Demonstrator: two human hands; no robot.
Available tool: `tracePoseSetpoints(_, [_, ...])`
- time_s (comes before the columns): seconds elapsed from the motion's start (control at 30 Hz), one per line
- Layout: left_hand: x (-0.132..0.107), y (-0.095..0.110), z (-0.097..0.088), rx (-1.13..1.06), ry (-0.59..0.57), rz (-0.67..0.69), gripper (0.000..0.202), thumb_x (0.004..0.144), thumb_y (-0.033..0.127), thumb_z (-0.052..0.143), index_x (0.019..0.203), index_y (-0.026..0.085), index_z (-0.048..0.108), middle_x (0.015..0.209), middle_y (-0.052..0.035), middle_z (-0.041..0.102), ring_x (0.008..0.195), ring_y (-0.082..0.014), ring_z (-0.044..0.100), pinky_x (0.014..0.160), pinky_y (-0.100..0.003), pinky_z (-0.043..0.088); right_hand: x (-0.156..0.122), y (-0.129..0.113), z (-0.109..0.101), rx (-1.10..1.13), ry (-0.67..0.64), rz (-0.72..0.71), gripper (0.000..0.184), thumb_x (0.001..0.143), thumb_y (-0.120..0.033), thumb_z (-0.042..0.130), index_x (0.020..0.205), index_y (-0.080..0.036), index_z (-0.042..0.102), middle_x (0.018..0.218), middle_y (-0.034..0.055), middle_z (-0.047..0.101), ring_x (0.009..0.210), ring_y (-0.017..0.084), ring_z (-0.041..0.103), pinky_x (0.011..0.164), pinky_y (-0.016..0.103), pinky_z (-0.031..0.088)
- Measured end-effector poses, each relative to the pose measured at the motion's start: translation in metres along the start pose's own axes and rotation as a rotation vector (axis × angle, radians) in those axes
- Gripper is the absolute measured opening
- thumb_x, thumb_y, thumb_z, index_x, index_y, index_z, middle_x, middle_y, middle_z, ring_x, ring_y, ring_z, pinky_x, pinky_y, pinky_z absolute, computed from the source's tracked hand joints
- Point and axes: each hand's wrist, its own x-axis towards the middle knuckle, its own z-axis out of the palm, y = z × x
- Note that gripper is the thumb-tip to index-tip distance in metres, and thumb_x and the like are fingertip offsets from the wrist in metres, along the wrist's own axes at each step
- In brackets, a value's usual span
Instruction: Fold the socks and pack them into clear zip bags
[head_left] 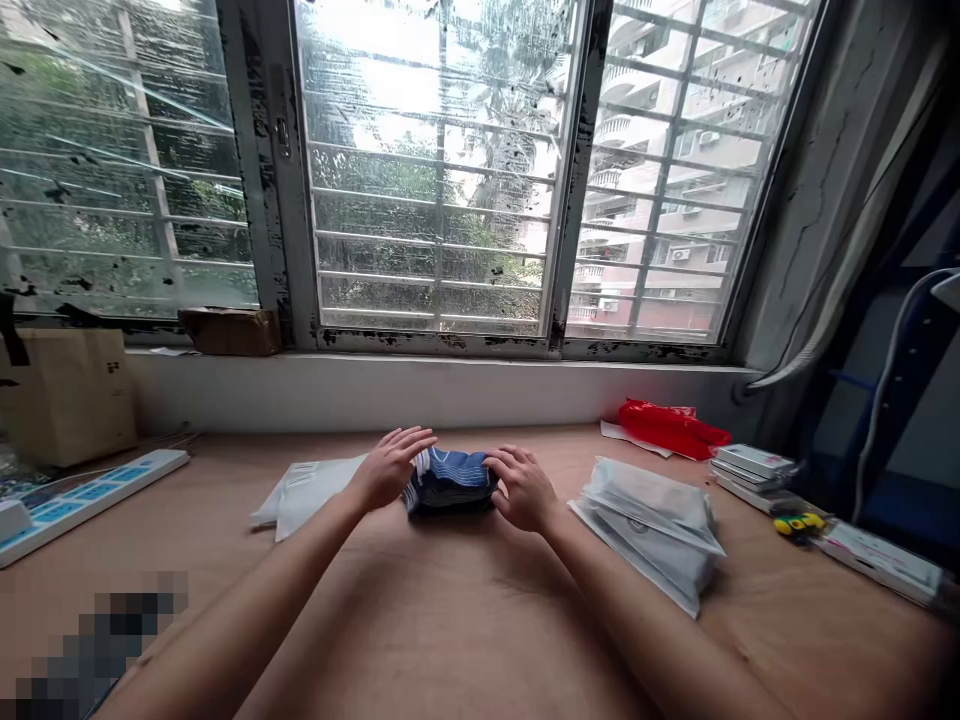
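Note:
A folded dark blue garment with white stripes lies on the wooden table, near its far edge. My left hand rests against the garment's left side, fingers stretched out and flat. On the right side my right hand has its fingers curled down onto the garment's edge. Both forearms reach forward from the bottom of the view.
A flat white mailer bag lies left of the garment; a stack of clear-bagged packets lies right. Beyond are a red bag, small boxes, a yellow object, a power strip and a cardboard box.

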Motion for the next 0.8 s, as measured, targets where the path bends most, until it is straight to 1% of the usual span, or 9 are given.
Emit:
tracePoseSetpoints(0.1, [0.011,0.019,-0.005,-0.021,-0.076,0.087,0.061,0.079,0.010,0.051,0.137,0.028,0.054,0.147,-0.0025,0.052,0.138,-0.0231,0.043,0.118,-0.044,0.028,0.009,-0.011,-0.003,-0.062,-0.058,-0.031,0.055,0.085,-0.034,0.062,0.137,-0.020,0.052,0.146,0.0099,0.049,0.135,0.031,0.038,0.115,0.047,0.028])
tracePoseSetpoints(0.17, [0.019,0.029,-0.005,-0.030,-0.163,0.125,0.061,0.077,0.016,0.058,0.137,0.030,0.054,0.147,-0.0032,0.052,0.138,-0.0248,0.043,0.118,-0.045,0.028,0.018,-0.015,0.000,-0.095,-0.121,-0.071,0.055,0.088,-0.043,0.060,0.139,-0.022,0.051,0.150,0.0102,0.044,0.138,0.033,0.035,0.115,0.049,0.027])
tracePoseSetpoints(0.3, [0.026,0.033,0.000,-0.017,-0.266,0.076,0.051,0.078,0.031,0.065,0.129,0.028,0.061,0.137,-0.0070,0.061,0.128,-0.0292,0.053,0.112,-0.046,0.036,0.031,-0.010,0.010,-0.131,-0.192,-0.075,0.037,0.096,-0.034,0.051,0.131,-0.025,0.060,0.145,0.0080,0.050,0.134,0.030,0.041,0.110,0.047,0.034])
tracePoseSetpoints(0.37, [0.023,0.029,0.004,-0.013,-0.275,0.052,0.044,0.080,0.035,0.064,0.124,0.028,0.065,0.129,-0.0076,0.066,0.121,-0.0307,0.059,0.108,-0.047,0.039,0.031,-0.005,0.014,-0.129,-0.195,-0.064,0.034,0.099,-0.029,0.045,0.126,-0.026,0.063,0.140,0.0066,0.056,0.130,0.028,0.045,0.109,0.045,0.036])
tracePoseSetpoints(0.43, [0.016,0.025,0.009,-0.017,-0.278,0.044,0.043,0.082,0.037,0.063,0.124,0.030,0.065,0.129,-0.0061,0.067,0.121,-0.0301,0.059,0.109,-0.046,0.038,0.026,-0.001,0.016,-0.120,-0.200,-0.062,0.034,0.098,-0.031,0.045,0.127,-0.027,0.064,0.138,0.0056,0.058,0.128,0.027,0.047,0.108,0.044,0.037])
tracePoseSetpoints(0.53, [0.007,0.026,0.015,-0.032,-0.283,0.057,0.047,0.080,0.037,0.066,0.127,0.031,0.064,0.133,-0.0047,0.064,0.126,-0.0289,0.056,0.114,-0.046,0.032,0.019,0.000,0.015,-0.078,-0.218,-0.043,0.040,0.093,-0.040,0.054,0.131,-0.027,0.061,0.138,0.0064,0.058,0.129,0.029,0.046,0.107,0.046,0.038])
tracePoseSetpoints(0.63, [0.002,0.029,0.020,-0.046,-0.290,0.061,0.052,0.076,0.036,0.069,0.128,0.030,0.063,0.133,-0.0057,0.064,0.127,-0.0296,0.054,0.118,-0.048,0.023,0.018,-0.004,0.014,-0.023,-0.237,-0.017,0.045,0.087,-0.046,0.060,0.127,-0.025,0.064,0.133,0.0097,0.061,0.126,0.031,0.047,0.109,0.048,0.035])
tracePoseSetpoints(0.73, [-0.002,0.029,0.024,-0.056,-0.302,0.044,0.057,0.073,0.034,0.070,0.130,0.030,0.062,0.134,-0.0062,0.063,0.129,-0.0306,0.052,0.119,-0.050,0.020,0.020,-0.007,0.014,0.012,-0.252,-0.006,0.049,0.083,-0.047,0.065,0.125,-0.022,0.064,0.126,0.0112,0.063,0.120,0.030,0.052,0.107,0.045,0.038])
tracePoseSetpoints(0.8, [-0.005,0.028,0.024,-0.062,-0.306,0.029,0.064,0.071,0.032,0.071,0.134,0.029,0.059,0.138,-0.0069,0.060,0.131,-0.0312,0.050,0.120,-0.051,0.020,0.018,-0.007,0.015,0.028,-0.255,0.016,0.054,0.082,-0.046,0.065,0.130,-0.022,0.061,0.129,0.0110,0.062,0.120,0.029,0.053,0.105,0.042,0.041])
